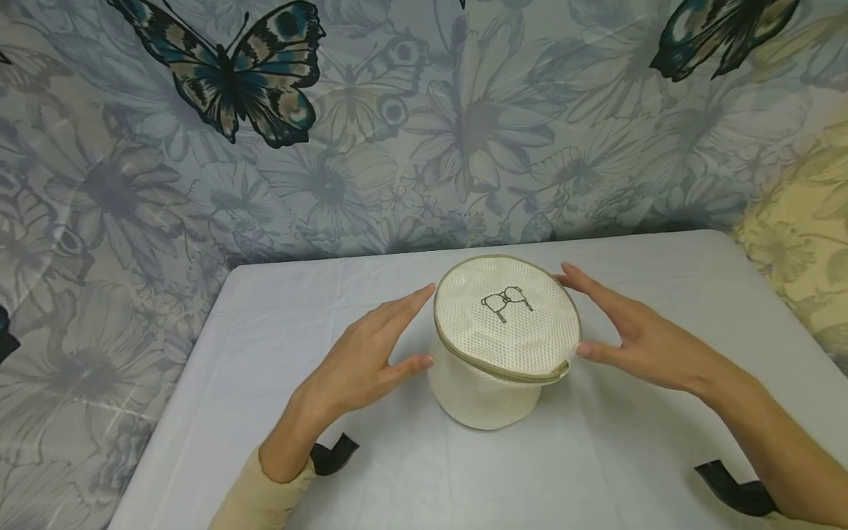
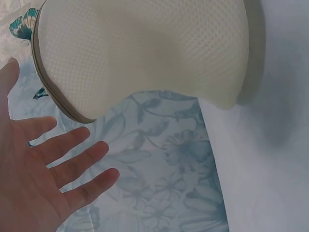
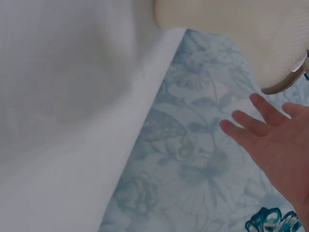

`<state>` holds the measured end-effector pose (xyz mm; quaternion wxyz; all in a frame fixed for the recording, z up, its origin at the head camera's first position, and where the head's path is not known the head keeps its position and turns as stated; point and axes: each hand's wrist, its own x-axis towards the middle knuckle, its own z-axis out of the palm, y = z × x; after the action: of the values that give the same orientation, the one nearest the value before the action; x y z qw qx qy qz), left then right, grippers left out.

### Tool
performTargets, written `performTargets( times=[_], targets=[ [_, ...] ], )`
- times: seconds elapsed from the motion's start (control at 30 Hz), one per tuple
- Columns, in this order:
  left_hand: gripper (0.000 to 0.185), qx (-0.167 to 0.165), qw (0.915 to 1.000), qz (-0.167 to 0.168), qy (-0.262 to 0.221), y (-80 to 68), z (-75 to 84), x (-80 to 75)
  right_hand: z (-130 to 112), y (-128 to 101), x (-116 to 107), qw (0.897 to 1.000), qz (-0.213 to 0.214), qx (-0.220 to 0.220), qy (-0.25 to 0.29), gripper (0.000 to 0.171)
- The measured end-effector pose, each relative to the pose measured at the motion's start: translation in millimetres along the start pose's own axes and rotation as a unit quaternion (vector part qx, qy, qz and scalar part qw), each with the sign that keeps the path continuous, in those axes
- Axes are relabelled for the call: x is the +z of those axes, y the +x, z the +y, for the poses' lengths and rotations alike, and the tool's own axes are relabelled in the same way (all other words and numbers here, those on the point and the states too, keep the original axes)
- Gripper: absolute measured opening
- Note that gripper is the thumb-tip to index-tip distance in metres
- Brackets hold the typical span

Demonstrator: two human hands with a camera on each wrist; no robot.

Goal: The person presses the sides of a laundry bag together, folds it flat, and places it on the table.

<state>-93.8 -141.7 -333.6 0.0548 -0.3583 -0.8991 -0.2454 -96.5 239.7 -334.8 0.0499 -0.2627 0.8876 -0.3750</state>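
Note:
A cream mesh bra wash bag (image 1: pixel 490 346) stands upright on the white-covered table, its round lid edged by a tan zipper and marked with a small bra outline. The zipper pull end (image 1: pixel 562 370) is at the lid's front right. To the left of the bag is my left hand (image 1: pixel 361 361), fingers extended and thumb apart, fingertips close to the rim. My right hand (image 1: pixel 642 338) mirrors it on the right, with fingertips and thumb at the rim; whether they touch it I cannot tell. In the left wrist view, the bag's side (image 2: pixel 145 53) dents inward below the zipper.
White cloth covers the table (image 1: pixel 318 309), whose back edge runs along a floral fabric backdrop (image 1: pixel 371 169) with butterflies. Black straps (image 1: pixel 334 454) show at both wrists. A yellow patterned fabric (image 1: pixel 804 221) hangs at the right.

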Motion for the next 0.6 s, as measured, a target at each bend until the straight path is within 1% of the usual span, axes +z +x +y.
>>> performTargets(
  times=[0.13,0.2,0.37,0.43,0.6],
  targets=[
    [0.082,0.012,0.9999,0.001,-0.012,2.6,0.8,3.2,-2,-1,3,1.000,-0.005,0.015,-0.007,0.100],
    [0.080,0.015,0.9997,0.002,-0.019,3.4,0.9,5.0,-3,-1,4,1.000,-0.009,0.014,-0.013,0.100],
    [0.075,0.012,0.9993,0.003,-0.034,4.7,1.2,8.3,-4,-2,6,1.000,-0.012,0.011,-0.017,0.099],
    [0.074,0.011,0.9991,0.005,-0.041,5.5,1.5,9.3,-5,-2,7,1.000,-0.009,0.017,-0.017,0.099],
    [0.072,0.011,0.9982,0.022,-0.054,8.4,2.9,11.6,-6,-4,9,0.999,-0.006,0.033,-0.005,0.101]
  ],
)
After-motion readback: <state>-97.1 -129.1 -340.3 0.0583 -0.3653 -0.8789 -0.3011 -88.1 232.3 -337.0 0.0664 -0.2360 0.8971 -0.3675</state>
